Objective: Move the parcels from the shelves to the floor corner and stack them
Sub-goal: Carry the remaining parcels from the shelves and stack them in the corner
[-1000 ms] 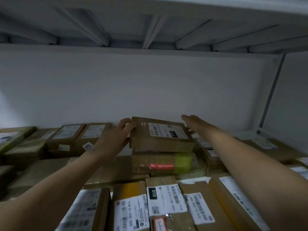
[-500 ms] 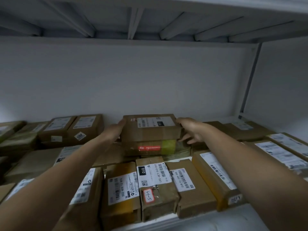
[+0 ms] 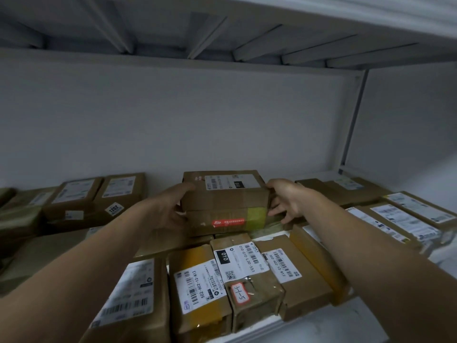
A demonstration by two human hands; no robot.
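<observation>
Two brown parcels sit stacked at the back middle of the shelf. The top parcel (image 3: 223, 194) carries a white label with a black "010" tag. The lower parcel (image 3: 226, 222) has a red sticker and yellow-green tape. My left hand (image 3: 170, 210) grips the stack's left side, thumb at the top parcel's upper corner. My right hand (image 3: 284, 201) clasps the right side, with its thumb at the top parcel's edge and its fingers spread against the lower parcel. Both forearms reach in over the front row of parcels.
Several labelled parcels (image 3: 243, 266) lie packed along the shelf front, with more at the left (image 3: 99, 201) and right (image 3: 405, 219). The white shelf edge (image 3: 321, 325) runs at the bottom right. A shelf board with ribs (image 3: 222, 33) hangs overhead, and an upright post (image 3: 352, 120) stands at the right.
The top parcel, tilted in my hands a second ago, now sits square on the lower one. Both hands have slid down to span the two parcels. The view has pulled back.
</observation>
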